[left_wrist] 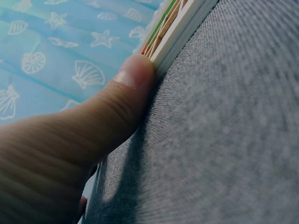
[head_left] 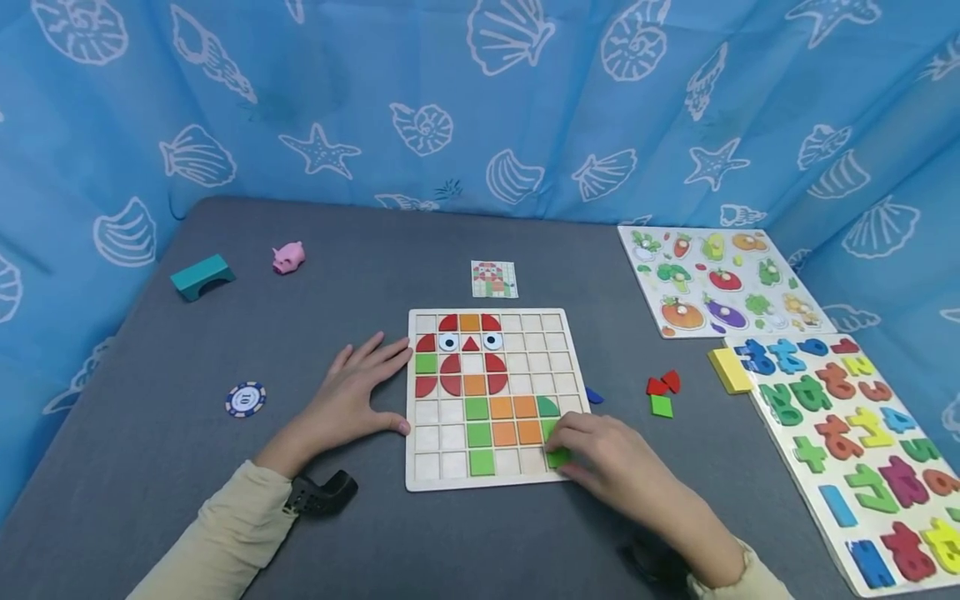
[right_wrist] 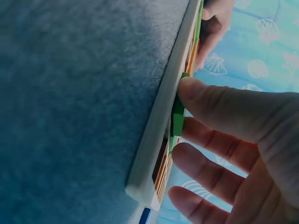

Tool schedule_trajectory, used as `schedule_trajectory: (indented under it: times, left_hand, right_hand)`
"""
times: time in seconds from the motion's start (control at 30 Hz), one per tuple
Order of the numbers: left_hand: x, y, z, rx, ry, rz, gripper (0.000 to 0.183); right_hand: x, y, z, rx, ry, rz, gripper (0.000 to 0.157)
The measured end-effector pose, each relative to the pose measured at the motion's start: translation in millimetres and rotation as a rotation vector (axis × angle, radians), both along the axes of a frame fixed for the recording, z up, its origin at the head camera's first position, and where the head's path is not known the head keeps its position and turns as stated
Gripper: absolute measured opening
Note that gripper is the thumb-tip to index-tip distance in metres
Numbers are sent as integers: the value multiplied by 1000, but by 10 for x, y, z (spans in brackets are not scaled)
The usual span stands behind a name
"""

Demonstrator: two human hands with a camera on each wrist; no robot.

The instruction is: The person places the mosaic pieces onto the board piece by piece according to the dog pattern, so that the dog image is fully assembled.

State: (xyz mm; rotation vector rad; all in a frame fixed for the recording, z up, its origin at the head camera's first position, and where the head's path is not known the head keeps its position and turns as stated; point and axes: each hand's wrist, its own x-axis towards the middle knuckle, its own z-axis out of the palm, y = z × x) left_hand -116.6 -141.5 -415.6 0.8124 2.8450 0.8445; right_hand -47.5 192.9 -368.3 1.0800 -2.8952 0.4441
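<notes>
A wooden grid board (head_left: pixel 536 362) lies in the middle of the table, with red, orange and green tiles and two eye tiles set in its cells. Against its left edge rests my left hand (head_left: pixel 347 398), fingers spread; in the left wrist view the thumb (left_wrist: pixel 135 72) touches the board's side. At the lower right corner, my right hand (head_left: pixel 611 458) pinches a green square tile (right_wrist: pixel 178 117) between thumb and fingers. That tile sits tilted over the corner cell in the right wrist view. The fingers partly cover another green tile (head_left: pixel 550 427) just above.
A small pattern card (head_left: pixel 494 279) lies behind the board. To the right are red tiles (head_left: pixel 656 387), a green square (head_left: pixel 662 407), a yellow block (head_left: pixel 729 371), a vegetable puzzle (head_left: pixel 693 271) and a letter puzzle (head_left: pixel 817 500). Leftward: poker chip (head_left: pixel 246 400), pink pig (head_left: pixel 288 257), teal arch (head_left: pixel 202 277).
</notes>
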Motion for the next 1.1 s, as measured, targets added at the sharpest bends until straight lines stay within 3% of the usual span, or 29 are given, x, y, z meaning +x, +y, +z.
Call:
schedule_trajectory:
  times: [0.13, 0.27, 0.47, 0.6, 0.9, 1.1]
  left_hand:
    - [12, -8, -11, -4, -2, 3, 99]
    - [18, -3, -17, -2, -5, 6, 99]
    - [8, 15, 7, 3, -6, 0, 98]
    - [4, 11, 15, 2, -8, 0, 98]
    - [-2, 0, -10, -2, 2, 2, 99]
    - [-4, 3, -5, -4, 8, 6, 99]
  right_hand:
    - [-9, 15, 3, 5, -18, -3, 26]
    - [-75, 152, 31, -13, 20, -46, 26]
    - [-214, 531, 108, 3, 97, -291, 27]
    - [-293, 766, 110, 21, 101, -431, 26]
    - [-506, 1196, 75, 114, -67, -622, 33]
    - [-592, 1293, 107, 121, -151, -634, 31]
